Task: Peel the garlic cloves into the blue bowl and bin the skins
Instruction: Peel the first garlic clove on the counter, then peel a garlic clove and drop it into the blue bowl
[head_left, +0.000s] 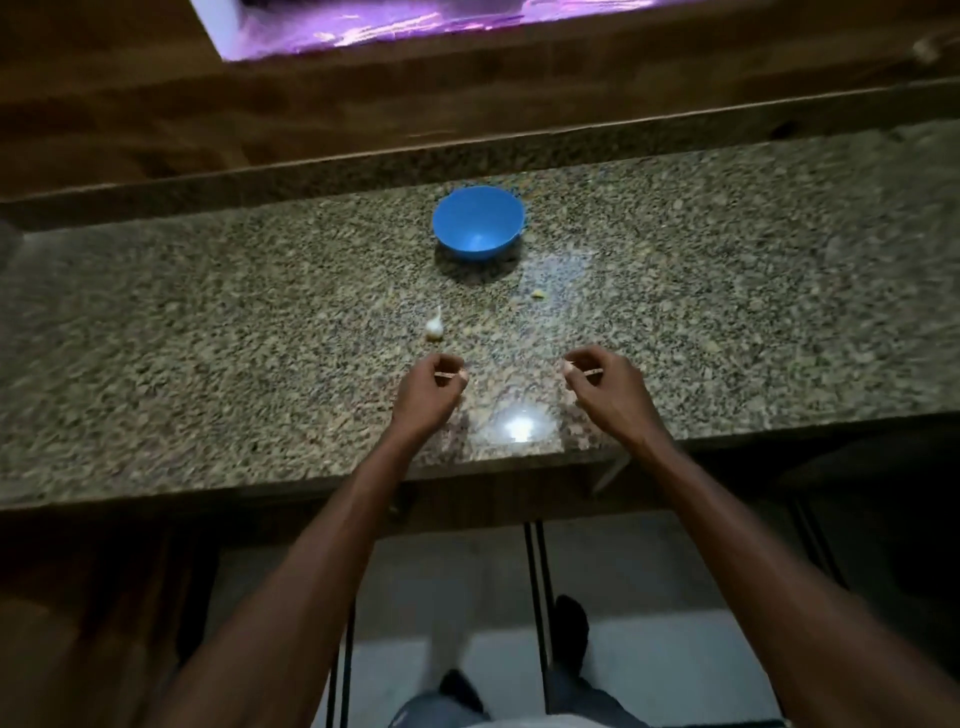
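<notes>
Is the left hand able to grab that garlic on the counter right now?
Probably yes. The garlic bulb lies in the open on the counter, just ahead of the left hand, with nothing between them. But that hand already pinches a small pale piece, so it might have to drop it first.

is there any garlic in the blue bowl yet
No, the blue bowl shows only its bare blue inside, while the garlic bulb lies on the granite counter nearer the hands.

We have one view only, worn on the head: it looks steeply down and forward over the worktop (675, 291), close above both hands, with the floor (467, 582) beneath its near edge.
</notes>
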